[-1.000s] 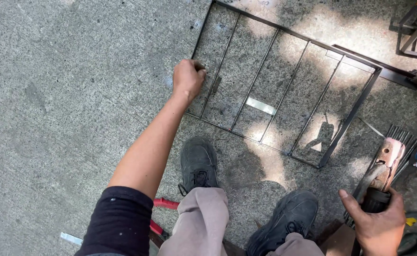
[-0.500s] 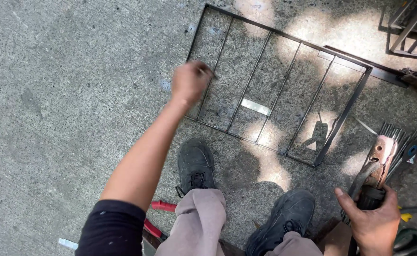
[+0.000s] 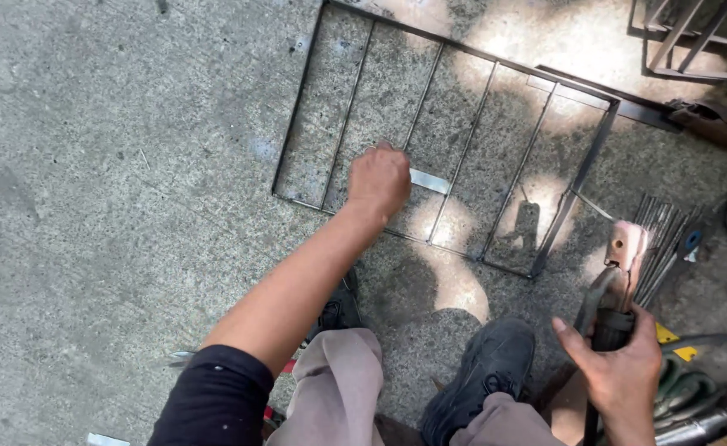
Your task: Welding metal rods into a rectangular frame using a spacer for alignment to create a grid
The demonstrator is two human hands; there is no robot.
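an outdoor metalwork yard — concrete floor (image 3: 116,206), steel bar frame (image 3: 454,140), welding rods (image 3: 665,239) lying about.

Left hand (image 3: 378,178) fisted, arm outstretched, right hand (image 3: 619,373) gripping

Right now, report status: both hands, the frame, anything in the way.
Left hand closed on flat metal strip inside metal frame. Right hand grips electrode holder. Frame flat on concrete. Rod bundle beside holder.
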